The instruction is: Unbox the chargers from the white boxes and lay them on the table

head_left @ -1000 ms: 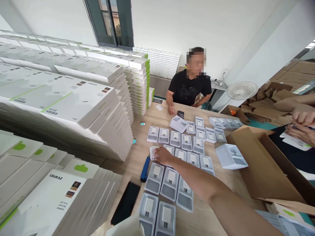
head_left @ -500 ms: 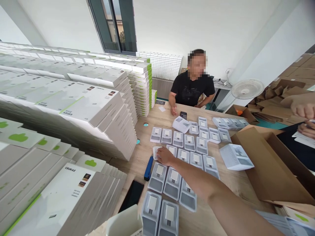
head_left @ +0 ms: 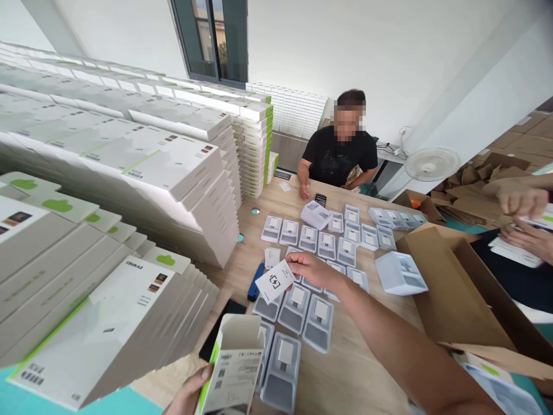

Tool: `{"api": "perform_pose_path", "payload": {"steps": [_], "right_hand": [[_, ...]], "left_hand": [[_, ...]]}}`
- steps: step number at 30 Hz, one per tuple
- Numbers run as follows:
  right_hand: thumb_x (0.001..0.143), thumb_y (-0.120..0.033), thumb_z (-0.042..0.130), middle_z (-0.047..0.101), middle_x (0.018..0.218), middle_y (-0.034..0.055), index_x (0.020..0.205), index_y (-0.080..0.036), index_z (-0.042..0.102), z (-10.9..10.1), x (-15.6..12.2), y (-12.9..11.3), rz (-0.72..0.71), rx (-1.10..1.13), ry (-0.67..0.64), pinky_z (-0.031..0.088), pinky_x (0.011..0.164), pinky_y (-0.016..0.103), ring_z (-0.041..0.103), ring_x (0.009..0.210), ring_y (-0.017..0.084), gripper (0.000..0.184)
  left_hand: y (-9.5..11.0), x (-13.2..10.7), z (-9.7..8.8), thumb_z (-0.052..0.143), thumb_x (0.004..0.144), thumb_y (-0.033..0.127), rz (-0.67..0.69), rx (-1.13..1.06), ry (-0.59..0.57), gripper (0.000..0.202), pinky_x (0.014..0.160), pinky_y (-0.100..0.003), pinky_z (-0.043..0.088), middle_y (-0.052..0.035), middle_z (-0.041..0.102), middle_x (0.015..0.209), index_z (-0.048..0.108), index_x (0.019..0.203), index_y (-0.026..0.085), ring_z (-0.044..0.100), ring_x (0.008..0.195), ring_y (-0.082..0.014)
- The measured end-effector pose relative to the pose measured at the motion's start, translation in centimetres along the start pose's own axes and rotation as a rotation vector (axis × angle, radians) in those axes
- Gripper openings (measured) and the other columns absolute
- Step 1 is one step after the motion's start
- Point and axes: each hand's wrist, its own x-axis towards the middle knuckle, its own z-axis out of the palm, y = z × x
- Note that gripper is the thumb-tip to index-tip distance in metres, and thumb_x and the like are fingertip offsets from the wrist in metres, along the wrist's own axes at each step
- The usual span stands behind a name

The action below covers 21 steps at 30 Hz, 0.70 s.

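Pinched in my right hand (head_left: 309,268) is a white printed card (head_left: 275,281) with a black battery-and-bolt symbol, held above the plastic trays. A small pile of similar cards (head_left: 272,257) lies on the table just behind it. My left hand (head_left: 192,392), partly cut off by the bottom edge, grips a white and green carton (head_left: 237,369) whose top flap stands up. Beneath and around my right arm, rows of grey-white plastic trays (head_left: 318,323) each hold a small white block. A blue tool (head_left: 256,282) and a dark phone (head_left: 222,328) lie beside the trays.
Tall stacks of white boxes (head_left: 181,167) fill the left side. An open cardboard box (head_left: 449,282) stands at the right. Across the table sits a person in black (head_left: 339,155); another person's hands (head_left: 521,219) hold cards at the far right. A white fan (head_left: 432,163) stands behind.
My right hand has lifted a card off the pile and brought it nearer, toward the carton. My left hand and more of the carton have come into view at the bottom.
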Motion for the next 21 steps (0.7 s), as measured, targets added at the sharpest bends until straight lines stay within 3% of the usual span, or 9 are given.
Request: {"api": "perform_pose_path", "payload": {"steps": [4, 9, 13, 18, 21], "right_hand": [[0.095, -0.024, 0.044, 0.069, 0.083, 0.0028, 0.093, -0.017, 0.061, 1.1, -4.9, -4.1, -0.014, 0.076, -0.042, 0.049, 0.065, 0.025, 0.067, 0.071, 0.015, 0.019], [0.092, -0.013, 0.046, 0.061, 0.073, 0.0000, 0.082, -0.018, 0.061, 3.0, -8.6, -6.9, -0.140, -0.280, 0.117, 0.036, 0.063, 0.023, 0.053, 0.067, 0.012, 0.019], [0.094, -0.013, 0.044, 0.062, 0.077, 0.0022, 0.082, -0.017, 0.061, 3.9, -10.7, -6.9, -0.172, -0.379, 0.225, 0.035, 0.063, 0.024, 0.051, 0.069, 0.013, 0.021], [0.097, -0.022, 0.041, 0.068, 0.085, 0.0036, 0.091, -0.023, 0.067, 5.7, -12.9, -5.7, -0.209, -0.420, 0.231, 0.039, 0.066, 0.026, 0.059, 0.077, 0.016, 0.027], [0.099, -0.024, 0.036, 0.069, 0.082, 0.0040, 0.091, -0.023, 0.069, 6.6, -13.9, -5.1, -0.229, -0.411, 0.330, 0.040, 0.065, 0.027, 0.059, 0.073, 0.016, 0.034]], "left_hand": [[-0.1, 1.9, 1.3, 0.068, 0.068, 0.058, -0.084, -0.012, -0.156, 0.055, 0.109, -0.052, 0.036, -0.0152, 0.077, 0.101, 0.078, 0.097, 0.012, 0.059, 0.119, -0.0414], [-0.6, 3.1, 2.9, 0.070, 0.066, 0.057, -0.161, 0.051, -0.233, 0.057, 0.111, -0.047, 0.034, -0.0125, 0.077, 0.099, 0.076, 0.100, 0.012, 0.061, 0.118, -0.0375], [-1.7, 2.9, 4.0, 0.068, 0.066, 0.059, -0.216, 0.106, -0.260, 0.057, 0.108, -0.049, 0.036, -0.0153, 0.077, 0.096, 0.076, 0.095, 0.010, 0.062, 0.115, -0.0388], [-2.3, 2.5, 5.8, 0.067, 0.066, 0.058, -0.220, 0.167, -0.255, 0.060, 0.099, -0.046, 0.044, -0.0149, 0.076, 0.099, 0.074, 0.103, 0.011, 0.066, 0.107, -0.0365], [-2.6, 2.4, 6.9, 0.064, 0.066, 0.062, -0.245, 0.206, -0.267, 0.064, 0.095, -0.048, 0.047, -0.0167, 0.075, 0.099, 0.074, 0.102, 0.011, 0.066, 0.106, -0.0382]]}}
